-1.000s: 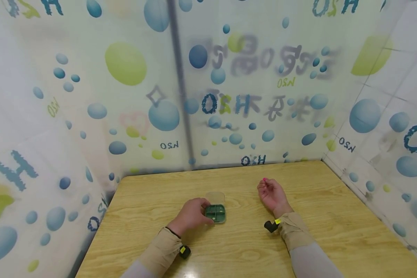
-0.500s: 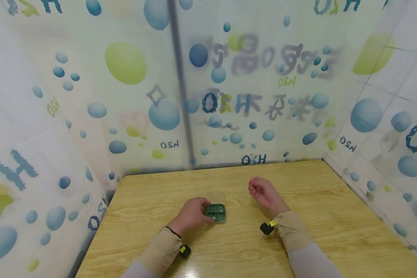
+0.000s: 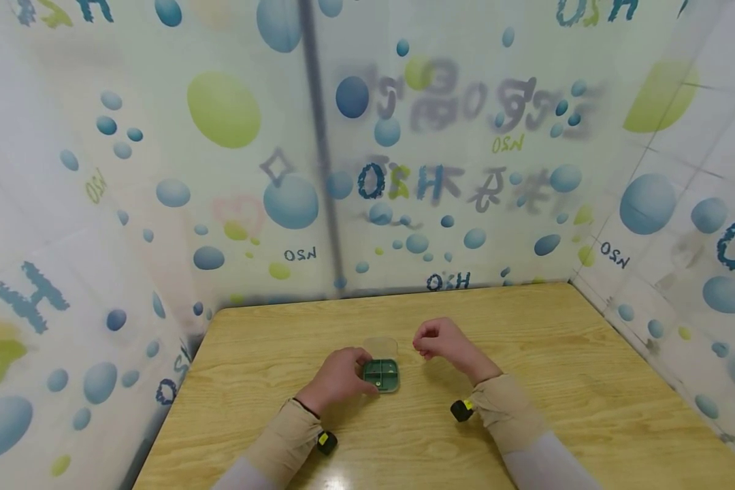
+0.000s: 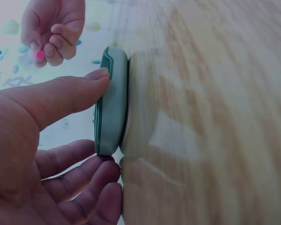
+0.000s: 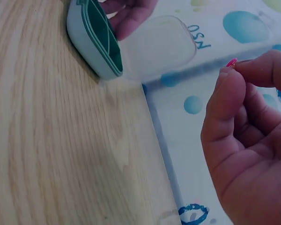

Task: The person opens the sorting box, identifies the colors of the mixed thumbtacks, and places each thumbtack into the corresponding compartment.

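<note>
A small green pill box (image 3: 389, 382) with divided compartments stands on the table, its clear lid (image 3: 382, 346) swung back. My left hand (image 3: 338, 378) grips the box at its left side, the thumb along the near wall and the fingers behind it in the left wrist view. One tiny pale bit shows in a near compartment. To the right of the box and above the table, my right hand (image 3: 446, 340) pinches a small bright pink piece (image 5: 232, 62) between thumb and index finger. In the left wrist view that pink piece looks round.
The wooden table (image 3: 527, 401) reaches back to a wall (image 3: 269, 122) printed with blue and green drops. More patterned walls stand at both sides. A black camera (image 3: 327, 442) is strapped at the left wrist, another camera (image 3: 462, 410) at the right.
My right hand has moved left toward the pill box with the pink piece, turning from palm up to knuckles up. The left hand and the box have stayed in place.
</note>
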Demonstrator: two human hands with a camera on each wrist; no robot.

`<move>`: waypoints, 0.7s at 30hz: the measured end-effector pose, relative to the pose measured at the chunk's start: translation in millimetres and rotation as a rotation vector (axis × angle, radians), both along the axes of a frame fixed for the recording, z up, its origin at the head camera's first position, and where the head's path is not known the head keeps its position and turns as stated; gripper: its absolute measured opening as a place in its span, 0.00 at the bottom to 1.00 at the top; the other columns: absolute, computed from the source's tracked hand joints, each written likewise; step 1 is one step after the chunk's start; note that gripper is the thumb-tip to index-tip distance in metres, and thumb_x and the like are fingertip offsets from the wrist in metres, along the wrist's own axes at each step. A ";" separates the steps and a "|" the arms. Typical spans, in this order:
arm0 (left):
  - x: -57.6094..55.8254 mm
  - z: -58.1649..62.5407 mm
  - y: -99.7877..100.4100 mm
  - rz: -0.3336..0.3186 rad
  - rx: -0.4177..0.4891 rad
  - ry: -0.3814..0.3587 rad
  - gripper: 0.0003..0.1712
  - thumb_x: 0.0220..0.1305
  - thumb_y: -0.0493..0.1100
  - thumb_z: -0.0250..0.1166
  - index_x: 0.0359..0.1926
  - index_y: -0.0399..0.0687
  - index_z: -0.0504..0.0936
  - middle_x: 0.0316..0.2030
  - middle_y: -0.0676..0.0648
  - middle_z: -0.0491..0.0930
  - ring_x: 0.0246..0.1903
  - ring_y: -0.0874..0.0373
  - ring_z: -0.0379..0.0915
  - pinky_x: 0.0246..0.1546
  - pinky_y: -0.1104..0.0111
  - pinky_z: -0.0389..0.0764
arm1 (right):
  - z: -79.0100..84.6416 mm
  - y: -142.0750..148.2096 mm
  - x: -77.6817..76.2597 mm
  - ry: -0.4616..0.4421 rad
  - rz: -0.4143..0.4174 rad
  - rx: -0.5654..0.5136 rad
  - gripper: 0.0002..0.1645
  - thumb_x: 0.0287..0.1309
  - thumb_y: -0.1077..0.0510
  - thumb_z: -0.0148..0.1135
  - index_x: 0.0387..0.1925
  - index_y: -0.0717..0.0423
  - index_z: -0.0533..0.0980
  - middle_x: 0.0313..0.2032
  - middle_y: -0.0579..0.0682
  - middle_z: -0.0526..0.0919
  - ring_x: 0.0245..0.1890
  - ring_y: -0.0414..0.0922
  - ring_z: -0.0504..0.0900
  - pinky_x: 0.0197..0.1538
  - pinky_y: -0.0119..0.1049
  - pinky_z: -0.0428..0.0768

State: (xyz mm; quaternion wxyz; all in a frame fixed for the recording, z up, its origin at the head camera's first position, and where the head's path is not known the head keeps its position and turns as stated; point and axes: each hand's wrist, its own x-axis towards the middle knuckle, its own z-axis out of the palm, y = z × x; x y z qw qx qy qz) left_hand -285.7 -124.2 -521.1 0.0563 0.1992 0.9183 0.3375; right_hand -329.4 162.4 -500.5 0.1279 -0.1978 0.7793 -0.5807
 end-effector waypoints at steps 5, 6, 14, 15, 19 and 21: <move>-1.1 -0.6 0.4 0.004 -0.004 0.007 0.32 0.49 0.48 0.87 0.55 0.44 0.86 0.46 0.48 0.87 0.41 0.59 0.79 0.45 0.61 0.83 | 2.4 -11.5 6.6 0.040 0.027 0.075 0.12 0.69 0.65 0.63 0.40 0.75 0.82 0.26 0.45 0.82 0.26 0.39 0.81 0.35 0.34 0.86; -1.2 -0.7 0.5 0.004 -0.007 0.010 0.32 0.49 0.48 0.87 0.54 0.44 0.86 0.46 0.48 0.87 0.40 0.59 0.79 0.45 0.62 0.82 | 2.5 -13.8 7.7 0.049 0.029 0.089 0.10 0.68 0.65 0.64 0.39 0.73 0.83 0.26 0.45 0.82 0.26 0.39 0.81 0.35 0.33 0.86; -0.4 -0.9 0.2 0.002 -0.009 0.012 0.33 0.49 0.48 0.87 0.55 0.44 0.86 0.46 0.48 0.87 0.41 0.59 0.79 0.45 0.60 0.82 | 0.2 -30.1 14.4 0.096 0.049 0.200 0.06 0.64 0.67 0.65 0.32 0.63 0.85 0.24 0.45 0.83 0.24 0.39 0.79 0.31 0.33 0.83; -0.5 -1.0 0.1 0.002 -0.007 0.011 0.33 0.49 0.48 0.87 0.55 0.44 0.86 0.46 0.48 0.87 0.41 0.59 0.79 0.45 0.61 0.82 | 0.0 -31.8 15.2 0.100 0.050 0.215 0.06 0.64 0.67 0.65 0.32 0.62 0.85 0.24 0.45 0.83 0.23 0.39 0.79 0.31 0.33 0.83; -1.3 -1.4 -0.4 -0.001 -0.002 0.025 0.33 0.49 0.48 0.87 0.54 0.43 0.86 0.45 0.48 0.87 0.39 0.60 0.78 0.43 0.63 0.82 | -1.3 -37.6 17.9 0.113 0.052 0.261 0.06 0.63 0.67 0.65 0.31 0.61 0.85 0.24 0.45 0.83 0.22 0.39 0.79 0.30 0.33 0.81; -2.1 -1.9 -0.5 -0.002 -0.004 0.037 0.33 0.48 0.48 0.87 0.54 0.43 0.86 0.44 0.48 0.87 0.39 0.61 0.78 0.43 0.64 0.82 | -2.0 -39.8 19.2 0.121 0.057 0.275 0.06 0.64 0.67 0.66 0.31 0.60 0.85 0.23 0.45 0.83 0.21 0.38 0.78 0.29 0.33 0.80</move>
